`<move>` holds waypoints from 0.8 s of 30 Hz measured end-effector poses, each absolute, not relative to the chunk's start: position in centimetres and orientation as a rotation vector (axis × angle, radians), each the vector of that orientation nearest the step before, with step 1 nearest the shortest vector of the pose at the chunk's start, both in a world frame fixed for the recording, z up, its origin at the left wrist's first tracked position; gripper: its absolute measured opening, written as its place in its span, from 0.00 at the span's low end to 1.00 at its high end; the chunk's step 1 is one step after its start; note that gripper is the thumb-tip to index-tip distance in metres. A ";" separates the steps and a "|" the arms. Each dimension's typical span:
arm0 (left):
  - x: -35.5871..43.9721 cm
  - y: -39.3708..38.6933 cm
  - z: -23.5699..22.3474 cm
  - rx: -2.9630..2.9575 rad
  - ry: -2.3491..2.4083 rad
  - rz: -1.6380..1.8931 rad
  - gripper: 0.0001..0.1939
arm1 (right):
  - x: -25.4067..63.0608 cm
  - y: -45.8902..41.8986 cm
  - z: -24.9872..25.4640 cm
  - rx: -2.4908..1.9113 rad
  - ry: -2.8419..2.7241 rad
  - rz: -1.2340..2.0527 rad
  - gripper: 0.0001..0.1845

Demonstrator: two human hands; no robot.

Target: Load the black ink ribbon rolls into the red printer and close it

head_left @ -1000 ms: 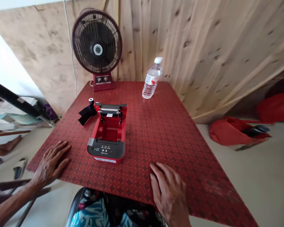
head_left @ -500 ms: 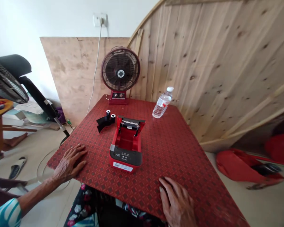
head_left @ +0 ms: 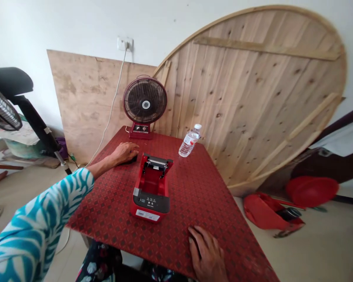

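My left hand reaches to the far left of the table, its bent fingers closed over a black ribbon wound on two small rolls. The hand hides most of the ribbon and both rolls. Close by stands a red and black label printer with its lid up and an empty red bay inside. My right hand rests palm down on the near right of the table, fingers stretched out and holding nothing.
A dark red fan stands at the back of the patterned red table. To its right is a water bottle. A standing fan is at the left, and a red dustpan lies on the floor at right.
My left hand has gone from the near left edge of the table forward to the black ribbon. My right hand stays on the table. The view has tilted up and turned right.
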State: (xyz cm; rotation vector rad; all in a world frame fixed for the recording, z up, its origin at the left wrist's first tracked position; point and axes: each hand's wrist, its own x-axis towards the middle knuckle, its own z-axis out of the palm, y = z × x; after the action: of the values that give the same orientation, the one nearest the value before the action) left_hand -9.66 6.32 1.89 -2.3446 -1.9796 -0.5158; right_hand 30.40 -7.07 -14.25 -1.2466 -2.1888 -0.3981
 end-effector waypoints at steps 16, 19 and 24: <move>-10.6 8.3 1.6 -2.408 -2.249 -0.562 0.16 | 30.2 -7.2 -14.1 -1.294 -2.128 -0.337 0.15; -12.0 4.3 2.8 -2.487 -2.256 -0.820 0.21 | 30.0 -7.2 -13.9 -1.274 -2.131 -0.337 0.16; -10.9 -2.7 3.7 -2.627 -2.160 -2.036 0.23 | 29.8 -7.1 -13.7 -1.262 -2.145 -0.334 0.17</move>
State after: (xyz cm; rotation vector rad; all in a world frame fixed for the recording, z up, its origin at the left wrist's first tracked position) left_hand -10.85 -2.70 3.72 -2.6270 -2.1602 -2.0361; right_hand 29.84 -7.11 -13.71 -1.2624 -2.1455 -0.3343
